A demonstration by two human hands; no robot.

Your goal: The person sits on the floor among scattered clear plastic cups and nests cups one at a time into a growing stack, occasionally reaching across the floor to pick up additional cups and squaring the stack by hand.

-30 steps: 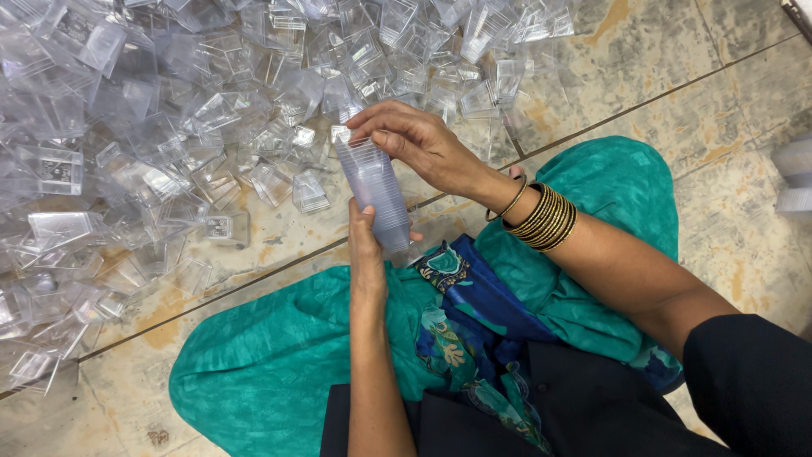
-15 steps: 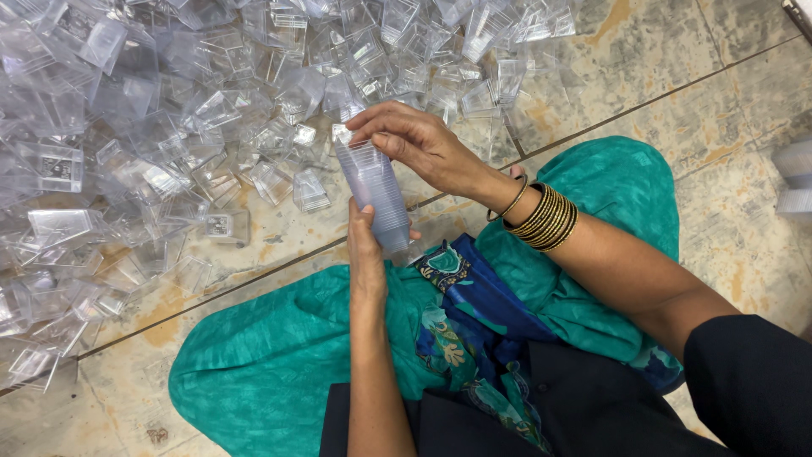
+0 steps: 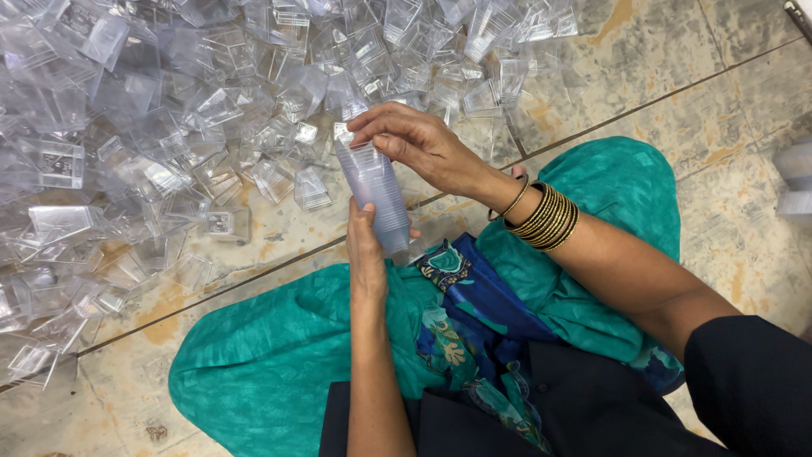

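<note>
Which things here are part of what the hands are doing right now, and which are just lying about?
In use:
- stack of clear cups, held low by the left hand
- right hand, fingers at the stack's top
- pile of loose clear cups on the floor

Lying about:
- teal cloth
- gold bangles
- white object at right edge

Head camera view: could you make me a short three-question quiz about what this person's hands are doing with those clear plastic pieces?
1. True or false: the left hand holds the lower end of the stack of clear cups.
2. Where do the right hand fingers rest? A) on the stack's top end B) on the floor C) on the teal cloth
3. What does the right wrist wear?

Key: 1 true. 2 A. 3 gold bangles. The loose clear pieces lie heaped on the stone floor.
</note>
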